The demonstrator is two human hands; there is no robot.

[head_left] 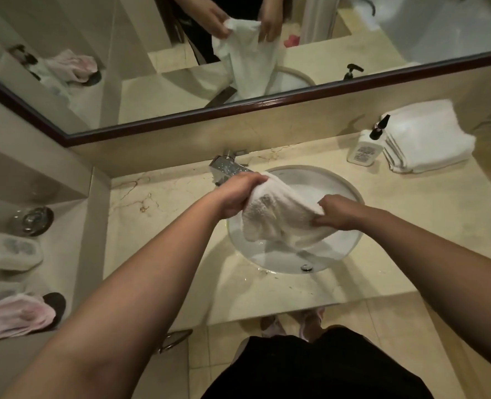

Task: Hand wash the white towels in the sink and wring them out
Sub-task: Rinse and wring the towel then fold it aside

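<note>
While both hands grasp one white towel over the sink, the washing step looks to be in hand, with wringing not yet begun.

As the left hand clutches the towel's end nearest the tap and the right hand pinches the opposite end, the cloth sags between them above the sink, its lower edge hanging down into the basin; whether the tap runs I cannot tell. Judging from the slack, untwisted cloth, the next move calls for rubbing it or gathering it into a roll and turning the hands opposite ways over the sink; a folded stack of towels waits right of the sink, just beside a soap bottle.
</note>
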